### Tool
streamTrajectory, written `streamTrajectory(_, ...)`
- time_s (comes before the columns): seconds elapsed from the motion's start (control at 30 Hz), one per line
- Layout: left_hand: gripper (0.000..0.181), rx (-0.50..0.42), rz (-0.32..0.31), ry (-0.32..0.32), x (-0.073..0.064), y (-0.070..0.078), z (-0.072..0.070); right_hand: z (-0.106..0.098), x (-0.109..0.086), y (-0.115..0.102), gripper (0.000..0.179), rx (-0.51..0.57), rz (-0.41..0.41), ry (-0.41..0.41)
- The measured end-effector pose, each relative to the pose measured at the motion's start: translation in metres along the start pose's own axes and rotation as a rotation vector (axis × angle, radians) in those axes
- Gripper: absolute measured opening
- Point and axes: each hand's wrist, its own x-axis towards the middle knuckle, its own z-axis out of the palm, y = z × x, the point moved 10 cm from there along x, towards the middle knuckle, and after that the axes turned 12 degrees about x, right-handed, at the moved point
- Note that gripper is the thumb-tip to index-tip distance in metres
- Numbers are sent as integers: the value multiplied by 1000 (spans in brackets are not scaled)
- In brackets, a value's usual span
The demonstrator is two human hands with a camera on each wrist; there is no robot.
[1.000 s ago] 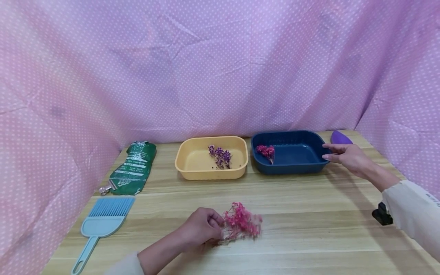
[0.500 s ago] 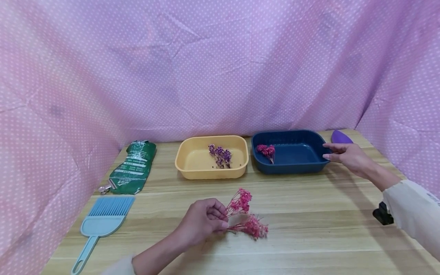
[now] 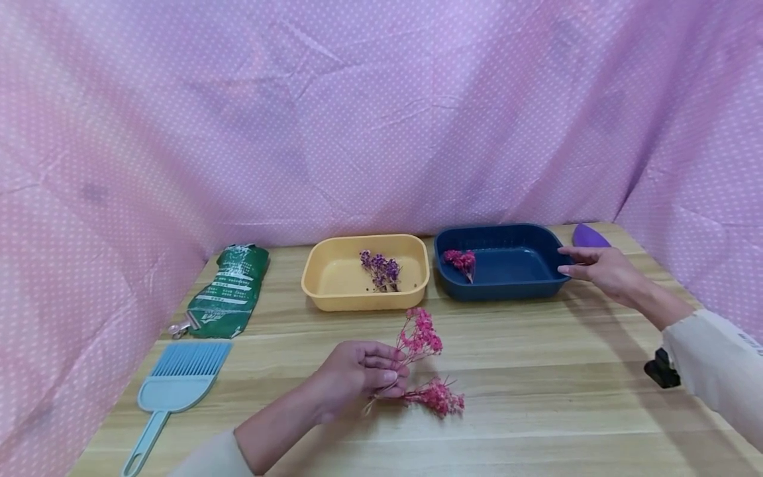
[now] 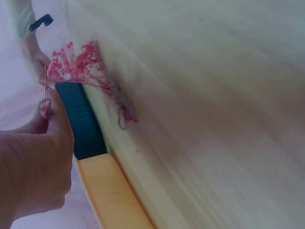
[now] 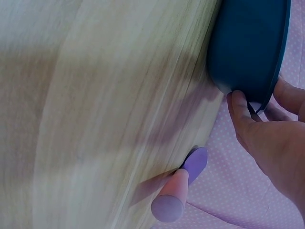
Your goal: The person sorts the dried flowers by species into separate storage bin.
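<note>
My left hand (image 3: 360, 374) pinches the thin stems of a pink dried flower bunch (image 3: 420, 334), raised a little with its heads pointing away. A loop of twine on those stems shows in the left wrist view. Just below, a second pink flower bunch (image 3: 438, 396), tied with twine (image 4: 122, 119), lies on the table. My right hand (image 3: 610, 275) rests its fairly straight fingers and thumb on the right end of the dark blue tray (image 3: 501, 291). Inside that tray, at the left, lies a small dark pink flower bunch (image 3: 461, 262).
A yellow tray (image 3: 363, 303) holding purple dried flowers (image 3: 381, 270) stands left of the blue one. Further left lie a green packet (image 3: 232, 288) with a metal clip (image 3: 181, 326) and a light blue brush (image 3: 175, 391). A purple object (image 5: 195, 164) with a pink handle (image 5: 171, 191) sits far right.
My left hand has separated one pink flower bunch from the other and lifted it up; the other stays on the table. My right hand has stayed at the blue tray.
</note>
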Motion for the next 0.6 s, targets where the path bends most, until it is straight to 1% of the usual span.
streamTrajectory(0.07,32,-31,-6,-34,4,3,4,0,0,1,67,4,3,-4)
streamTrajectory(0.17,38,-85,4,-103,11,11,12,0,0,2,67,9,1,-7)
streamTrajectory(0.27,40,-126,17,-135,19,20,16,0,0,2,67,8,-2,-7)
streamTrajectory(0.33,41,-133,23,-132,25,25,17,0,0,2,67,2,-5,-5)
streamTrajectory(0.5,42,-119,40,-78,41,38,13,-1,0,2,69,0,-9,0)
streamTrajectory(0.6,42,-115,58,-60,50,44,12,-2,0,3,68,0,-7,4)
